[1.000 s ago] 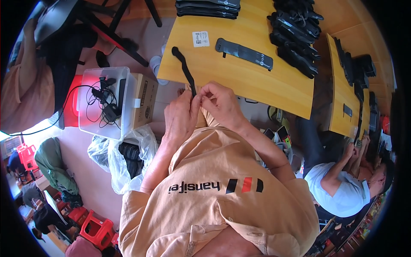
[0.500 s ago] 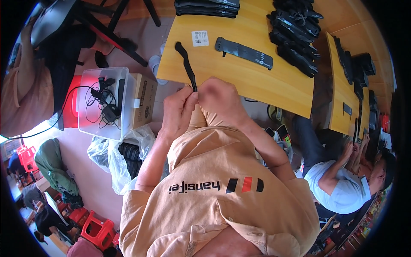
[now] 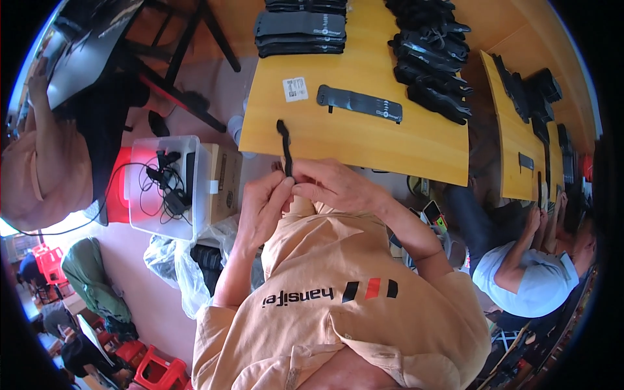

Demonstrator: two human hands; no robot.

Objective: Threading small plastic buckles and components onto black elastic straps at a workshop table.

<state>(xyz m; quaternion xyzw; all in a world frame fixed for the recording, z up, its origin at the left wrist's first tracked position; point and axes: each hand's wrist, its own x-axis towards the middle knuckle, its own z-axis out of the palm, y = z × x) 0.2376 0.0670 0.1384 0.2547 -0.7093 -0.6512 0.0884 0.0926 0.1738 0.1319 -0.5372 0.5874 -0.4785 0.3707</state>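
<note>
I see both hands pinched on the lower end of a narrow black strap [image 3: 284, 146]: my left hand [image 3: 263, 208] closes its fingertips on it from below, my right hand [image 3: 331, 185] clamps it from the side. The strap rises over the near edge of the yellow table [image 3: 364, 140]. A flat black band [image 3: 359, 104] and a white label [image 3: 295, 89] lie farther back.

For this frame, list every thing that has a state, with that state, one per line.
Left hand: closed on the thin black strap, pinching its lower end.
Right hand: pinching the same end, fingertips meeting the left hand's.
Thin black strap: held, upper part over the yellow table.
Flat black strap: lying flat, untouched.
White label: flat on the table.
Clear plastic bin: open, holding black cables.
</note>
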